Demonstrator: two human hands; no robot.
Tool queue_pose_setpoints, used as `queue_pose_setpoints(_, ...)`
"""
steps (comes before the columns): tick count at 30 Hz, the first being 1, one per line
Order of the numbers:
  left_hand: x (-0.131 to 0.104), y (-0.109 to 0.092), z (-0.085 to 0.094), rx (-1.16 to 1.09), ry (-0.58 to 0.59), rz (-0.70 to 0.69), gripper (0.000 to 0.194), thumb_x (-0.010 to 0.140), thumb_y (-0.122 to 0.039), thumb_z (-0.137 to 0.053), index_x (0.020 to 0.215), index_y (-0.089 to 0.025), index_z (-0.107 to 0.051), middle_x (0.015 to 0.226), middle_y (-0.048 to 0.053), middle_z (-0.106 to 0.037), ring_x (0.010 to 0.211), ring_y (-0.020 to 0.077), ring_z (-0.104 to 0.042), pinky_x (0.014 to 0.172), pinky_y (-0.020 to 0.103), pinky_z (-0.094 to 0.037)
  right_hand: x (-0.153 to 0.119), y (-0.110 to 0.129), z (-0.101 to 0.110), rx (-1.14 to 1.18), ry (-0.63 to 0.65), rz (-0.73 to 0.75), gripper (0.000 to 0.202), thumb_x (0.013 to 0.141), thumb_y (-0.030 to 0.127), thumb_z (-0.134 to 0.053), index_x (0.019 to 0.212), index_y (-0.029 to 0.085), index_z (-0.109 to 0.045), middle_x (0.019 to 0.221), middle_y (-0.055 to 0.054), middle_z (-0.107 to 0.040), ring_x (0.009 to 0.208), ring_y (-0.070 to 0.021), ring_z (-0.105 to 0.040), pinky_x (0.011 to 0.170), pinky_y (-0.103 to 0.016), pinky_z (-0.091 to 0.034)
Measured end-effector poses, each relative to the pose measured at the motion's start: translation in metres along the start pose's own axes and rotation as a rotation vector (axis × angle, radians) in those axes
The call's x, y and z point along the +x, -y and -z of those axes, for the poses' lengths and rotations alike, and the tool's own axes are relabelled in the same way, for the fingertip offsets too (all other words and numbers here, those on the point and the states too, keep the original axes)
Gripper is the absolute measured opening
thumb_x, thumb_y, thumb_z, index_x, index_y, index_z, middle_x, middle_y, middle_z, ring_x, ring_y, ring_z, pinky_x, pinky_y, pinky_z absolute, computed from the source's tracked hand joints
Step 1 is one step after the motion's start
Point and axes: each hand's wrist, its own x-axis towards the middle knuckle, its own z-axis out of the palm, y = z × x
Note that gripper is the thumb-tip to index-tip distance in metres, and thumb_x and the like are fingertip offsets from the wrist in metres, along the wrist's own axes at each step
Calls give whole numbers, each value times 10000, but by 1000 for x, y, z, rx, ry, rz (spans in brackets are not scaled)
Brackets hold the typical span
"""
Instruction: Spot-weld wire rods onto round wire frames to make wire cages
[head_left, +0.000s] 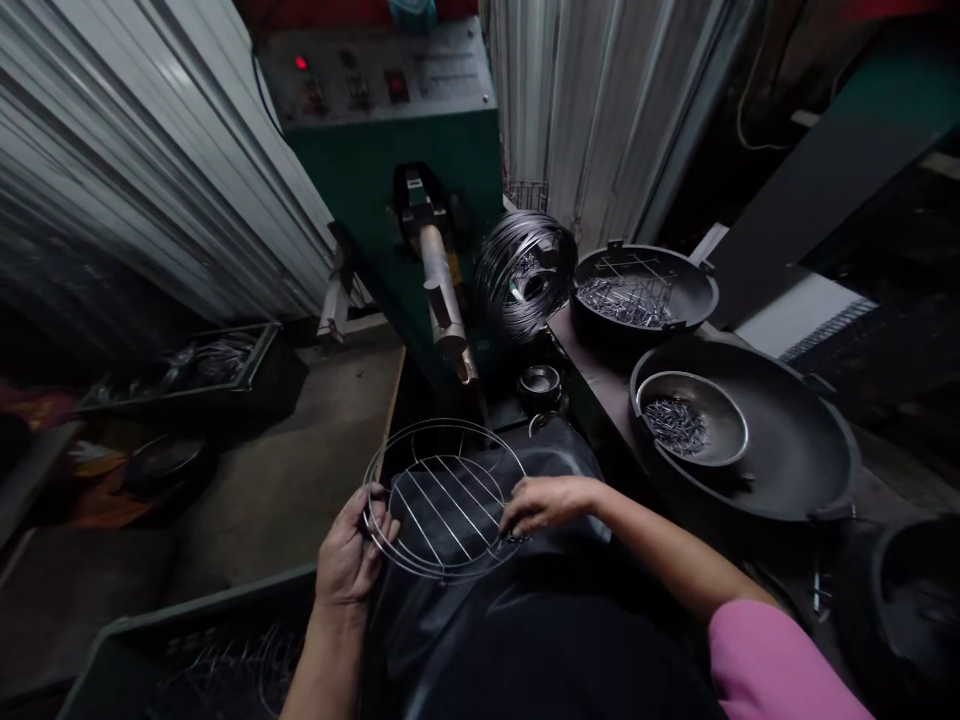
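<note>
A round wire rack (442, 574), with thin parallel bars inside its rings, is held tilted above my lap. My left hand (356, 545) is closed around the left side of its rim, thumb and fingers gripping the wire. On the opposite side, my right hand (551, 502) has its fingers curled down and pressed at the rim. Small dark wire bits seem to show under those fingertips, but they are too small to make out. Just beyond the rack, the copper-coloured electrode tip (468, 366) of a green machine (337, 165) points toward me.
At right stand a black pan (795, 430) carrying a metal bowl (727, 400) of short wire pieces, and another pan (694, 290) with wire parts. A wire coil (499, 265) hangs beside the machine. Green crates (120, 635) with wire items sit at left. Corrugated metal (187, 150) lines the back.
</note>
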Motion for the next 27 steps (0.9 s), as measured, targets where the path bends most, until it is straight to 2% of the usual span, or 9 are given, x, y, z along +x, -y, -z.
queue_pose_setpoints(2, -1, 1, -1, -2, 18, 7, 119, 766, -245, -578, 761, -127, -590, 433, -71, -395, 272, 21, -279, 327, 150, -278, 3, -1, -4, 48, 97, -2, 253, 814, 337, -594, 1018, 204, -664, 855, -15, -691, 771, -123, -609, 748, -201, -433)
queue_pose_setpoints(6, -2, 2, 0, -3, 38, 30, 150, 747, -268, -608, 764, -119, -593, 416, -77, -373, 273, 15, -273, 323, 141, -266, 5, -7, -8, 112, 201, -12, 295, 808, 376, -597, 997, 158, -654, 917, -41, -671, 843, -136, -607, 743, -191, -434)
queue_pose_setpoints(9, 0, 1, 3, 20, 42, 46, 163, 733, -275, -620, 778, -121, -592, 418, -80, -372, 275, 14, -269, 319, 138, -257, 1, -4, -3, 67, 218, 16, 263, 849, 371, -544, 930, 145, -652, 894, -47, -651, 835, -130, -591, 746, -197, -434)
queue_pose_setpoints(13, 8, 1, 3, 39, -67, 24, 175, 707, -269, -634, 792, -125, -584, 461, -72, -420, 293, 20, -301, 332, 148, -282, -19, 14, 16, -53, -34, 93, 319, 897, 402, -441, 889, 148, -636, 879, -70, -630, 886, -153, -559, 842, -276, -417)
queue_pose_setpoints(16, 15, 3, -5, 14, -146, -2, 166, 698, -244, -628, 786, -109, -589, 487, -56, -450, 320, 36, -341, 362, 178, -328, -33, 32, 23, -121, -241, 71, 278, 854, 424, -511, 865, 171, -626, 965, -84, -610, 960, -178, -540, 889, -328, -406)
queue_pose_setpoints(18, 20, 5, -15, -9, -144, -9, 159, 703, -230, -616, 794, -100, -596, 502, -45, -462, 340, 49, -363, 373, 193, -336, -35, 41, 19, -190, -315, 45, 232, 810, 417, -578, 823, 191, -625, 1043, -88, -589, 1000, -193, -530, 898, -344, -409)
queue_pose_setpoints(21, 25, 5, -29, -42, -125, 2, 151, 716, -218, -600, 809, -98, -599, 515, -39, -465, 362, 65, -385, 383, 208, -341, -33, 46, 8, -241, -346, 13, 173, 803, 373, -597, 787, 202, -618, 1134, -93, -559, 1024, -195, -536, 868, -330, -444)
queue_pose_setpoints(24, 28, 2, -40, -86, -144, 53, 117, 746, -193, -561, 804, -96, -590, 520, -37, -457, 368, 70, -388, 383, 211, -335, -30, 41, -2, -280, -433, -34, 122, 837, 308, -554, 864, 200, -604, 1145, -102, -561, 1018, -187, -554, 858, -327, -461)
queue_pose_setpoints(27, 28, -2, -48, -124, -155, 98, 92, 760, -177, -545, 802, -103, -582, 529, -38, -448, 388, 72, -403, 392, 204, -339, -26, 31, -12, -389, -538, -42, 158, 852, 293, -532, 971, 200, -579, 1114, -106, -579, 1022, -191, -550, 877, -348, -449)
